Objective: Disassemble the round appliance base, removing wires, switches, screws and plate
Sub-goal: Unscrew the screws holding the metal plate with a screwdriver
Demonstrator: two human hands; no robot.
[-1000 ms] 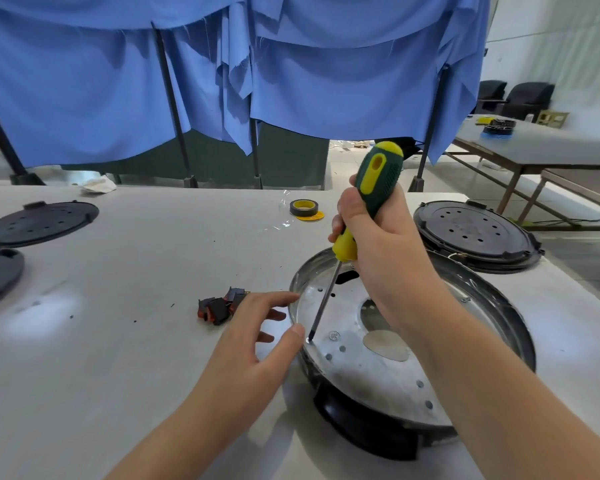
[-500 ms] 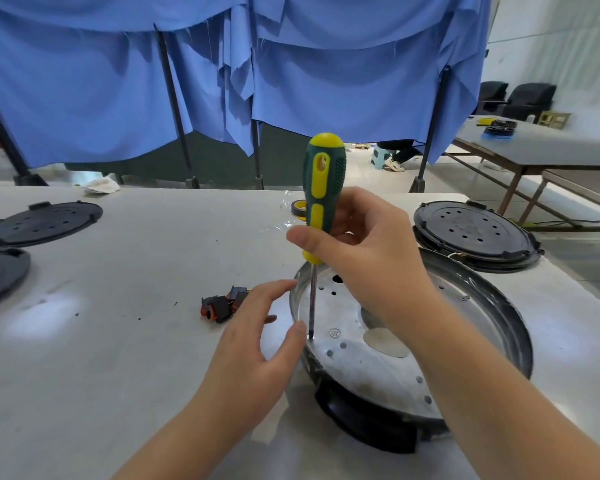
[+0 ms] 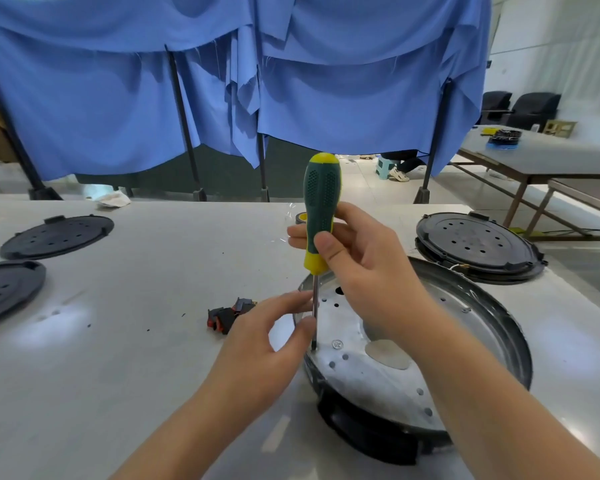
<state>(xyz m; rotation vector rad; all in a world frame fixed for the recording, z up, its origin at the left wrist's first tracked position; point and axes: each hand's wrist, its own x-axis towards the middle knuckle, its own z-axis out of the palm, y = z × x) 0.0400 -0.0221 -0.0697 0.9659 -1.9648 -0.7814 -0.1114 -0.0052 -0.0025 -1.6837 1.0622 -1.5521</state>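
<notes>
Right, on my feed, starting far left: two black perforated discs (image 3: 56, 235) lie flat on the pale table (image 3: 136, 341), one behind the other, the nearer one cut by the frame edge. Further in, a small heap of black and red switches (image 3: 227, 315) sits loose on the tabletop, just left of the round appliance base (image 3: 465, 341).

Now the left hand (image 3: 260, 344): fingers loosely curved, thumb and forefinger tips close beside the screwdriver shaft near its tip; I cannot tell whether they pinch it or only steady it. The screwdriver (image 3: 321, 209) stands nearly upright, green and yellow handle up, its tip planted on the metal plate (image 3: 368, 375) at the near-left rim of the base. A screw (image 3: 337, 344) sits in the plate just beside the tip.

The base itself is a shallow round pan, the silvery plate lying inside it, dotted with small holes and with a large opening at the middle. The right hand (image 3: 368, 268) is wrapped around the lower handle, thumb across the front.

Behind the handle, a roll of tape (image 3: 301, 218) peeks out. Right of that, another black disc (image 3: 475, 247) rests on the table. Blue cloth (image 3: 326, 81) hangs across the back; far right, a second table (image 3: 541, 157) and dark chairs (image 3: 534, 105).
</notes>
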